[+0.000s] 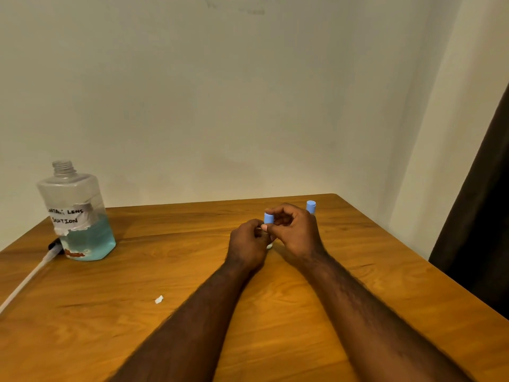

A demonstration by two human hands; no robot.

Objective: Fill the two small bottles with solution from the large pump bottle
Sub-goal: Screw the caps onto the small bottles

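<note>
The large clear bottle [78, 216] stands at the table's left, its neck uncovered, about a third full of blue liquid, with a handwritten label. Its pump head and tube [33, 271] lie on the table beside it. At the table's middle my left hand [248, 244] grips a small bottle [269, 245], which is almost wholly hidden by my fingers. My right hand [294, 232] pinches the blue cap [268, 218] on top of that bottle. A second small bottle with a blue cap [311, 206] stands just behind my right hand.
A wooden table [165, 326] fills the lower view, set against a pale wall. A small white scrap [159, 299] lies near its middle left. A dark curtain [484, 216] hangs past the table's right edge.
</note>
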